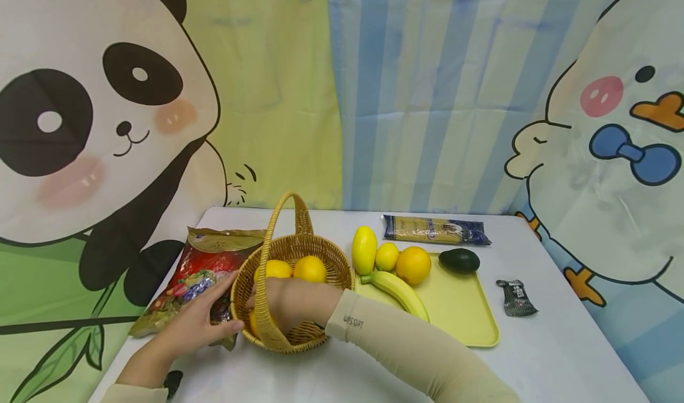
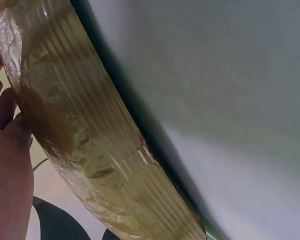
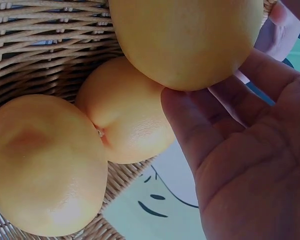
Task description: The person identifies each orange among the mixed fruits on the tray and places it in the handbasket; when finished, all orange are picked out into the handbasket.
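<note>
Red bag (image 1: 214, 260) left of the basket (image 1: 339, 262), yellow tray (image 1: 459, 311) right. Handle (image 1: 261, 290) crosses over right hand (image 3: 250, 150) — pinching an orange (image 3: 187, 40) (smooth, round, yellow-orange) inside the basket. Left hand (image 1: 200, 317) spread beside it.

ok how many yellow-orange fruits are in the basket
3: a back-left fruit, a back-right fruit beside it, and a near fruit by the right hand, all inside the basket. More may be hidden under that hand.
</note>
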Available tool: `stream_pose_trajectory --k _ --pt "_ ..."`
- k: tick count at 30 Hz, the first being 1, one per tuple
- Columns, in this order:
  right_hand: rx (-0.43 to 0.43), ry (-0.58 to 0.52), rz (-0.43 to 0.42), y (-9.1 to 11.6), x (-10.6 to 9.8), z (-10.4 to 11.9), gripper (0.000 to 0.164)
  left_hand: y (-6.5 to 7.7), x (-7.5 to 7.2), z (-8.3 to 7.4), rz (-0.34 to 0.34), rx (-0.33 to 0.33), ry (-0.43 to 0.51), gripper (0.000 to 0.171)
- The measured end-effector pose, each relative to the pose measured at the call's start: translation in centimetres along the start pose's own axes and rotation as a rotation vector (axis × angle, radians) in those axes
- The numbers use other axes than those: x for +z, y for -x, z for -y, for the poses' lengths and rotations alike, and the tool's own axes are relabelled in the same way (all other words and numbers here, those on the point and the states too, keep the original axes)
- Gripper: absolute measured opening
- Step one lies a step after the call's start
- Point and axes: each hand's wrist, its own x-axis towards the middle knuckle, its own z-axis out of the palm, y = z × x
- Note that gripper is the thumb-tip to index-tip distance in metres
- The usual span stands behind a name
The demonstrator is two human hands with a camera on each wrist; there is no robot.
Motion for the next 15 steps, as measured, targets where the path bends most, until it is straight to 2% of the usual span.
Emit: stream_pose_trajectory --k 4,10,15 --pt "-0.017 -0.045 -0.022 0.3 0.0 -0.3 0.063 0.0 0.1 0.2 -0.002 0.005 0.003 0.103" --pt "-0.108 -0.100 -0.121 1.4 -0.1 -1.4 0.049 -0.1 0.2 0.5 -0.009 0.022 0.009 0.103" --pt "-0.145 -0.168 -0.204 2.6 -0.5 -2.3 0.053 -0.1 0.2 0.8 -0.012 0.034 0.010 0.103"
